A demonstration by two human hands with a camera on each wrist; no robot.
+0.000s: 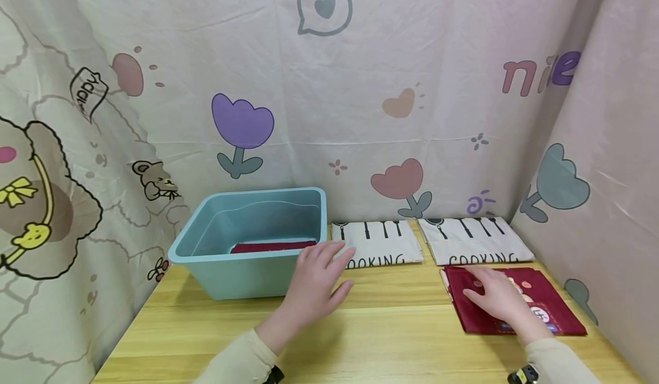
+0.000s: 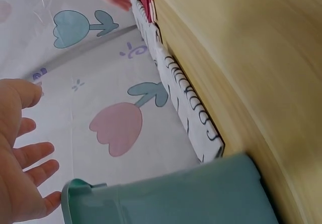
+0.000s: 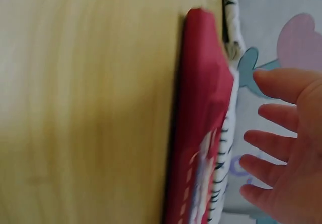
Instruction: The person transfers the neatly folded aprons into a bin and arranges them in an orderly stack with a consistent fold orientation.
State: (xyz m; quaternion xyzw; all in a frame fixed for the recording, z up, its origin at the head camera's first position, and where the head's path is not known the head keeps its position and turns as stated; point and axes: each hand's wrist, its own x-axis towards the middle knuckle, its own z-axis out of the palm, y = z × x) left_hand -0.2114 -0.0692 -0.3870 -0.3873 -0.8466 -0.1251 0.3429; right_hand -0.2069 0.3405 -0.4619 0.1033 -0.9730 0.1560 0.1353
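A folded dark red cloth (image 1: 553, 309) with a printed patch lies at the right of the table. My right hand (image 1: 496, 298) hovers over it, fingers spread; the right wrist view shows a gap between this hand (image 3: 287, 148) and the red cloth (image 3: 201, 78). My left hand (image 1: 316, 278) is in the air by the front right corner of a teal plastic bin (image 1: 247, 278), holding nothing. Its fingers are spread in the left wrist view, near the bin's rim (image 2: 75, 183). Inside the bin lies another dark red cloth (image 1: 273, 246), partly hidden by the front wall.
Two folded white cloths printed with COOKING and utensils, one (image 1: 378, 246) beside the bin and one (image 1: 476, 244) behind the red cloth, lie along the back. A patterned curtain (image 1: 319, 86) hangs behind and at both sides of the wooden table (image 1: 396, 338).
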